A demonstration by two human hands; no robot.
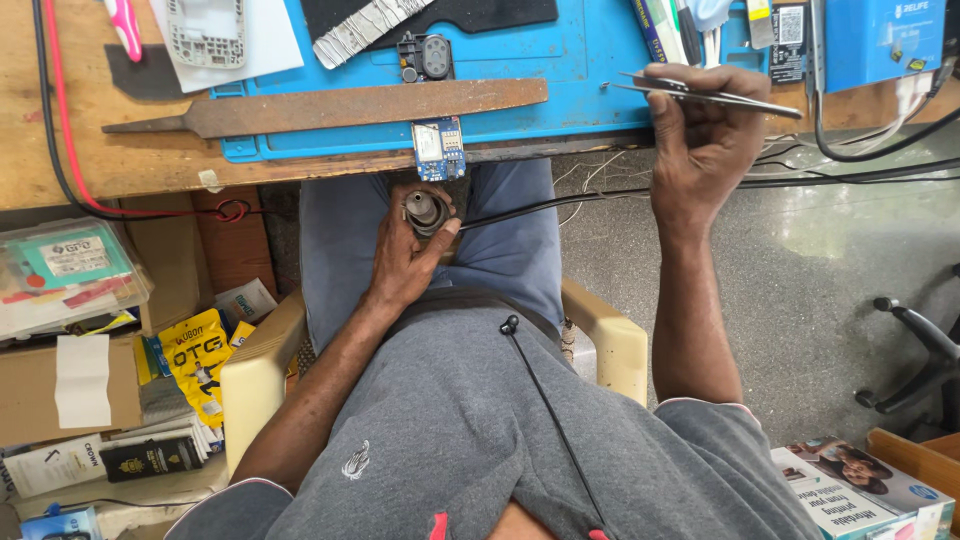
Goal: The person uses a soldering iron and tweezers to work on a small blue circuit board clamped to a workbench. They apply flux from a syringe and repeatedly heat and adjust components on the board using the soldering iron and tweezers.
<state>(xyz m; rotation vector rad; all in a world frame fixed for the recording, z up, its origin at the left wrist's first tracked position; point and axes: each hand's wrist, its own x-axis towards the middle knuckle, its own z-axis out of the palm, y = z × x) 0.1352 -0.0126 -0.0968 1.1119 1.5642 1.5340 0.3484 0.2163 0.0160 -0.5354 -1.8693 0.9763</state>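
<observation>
The left hand [405, 262] is gripping a hot-air nozzle [424, 211] at six o'clock of the circuit board [439, 149]. The right hand [700, 140] is pinching tweezers [700, 93] at three o'clock, over the worktop [60, 150] edge.

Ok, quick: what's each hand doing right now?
Left hand: closed around a corded hot-air nozzle tool.
Right hand: pinching metal tweezers.

In my right hand [700, 140] the tweezers [712, 95] are thin bright metal, smooth and shiny. My left hand [405, 262] grips a tool nozzle [424, 211] of dull grey metal. The big file [330, 106] is rusty, rough iron — lying on a matt blue rubbery mat [560, 70] over worn, scuffed wood [60, 140].
</observation>
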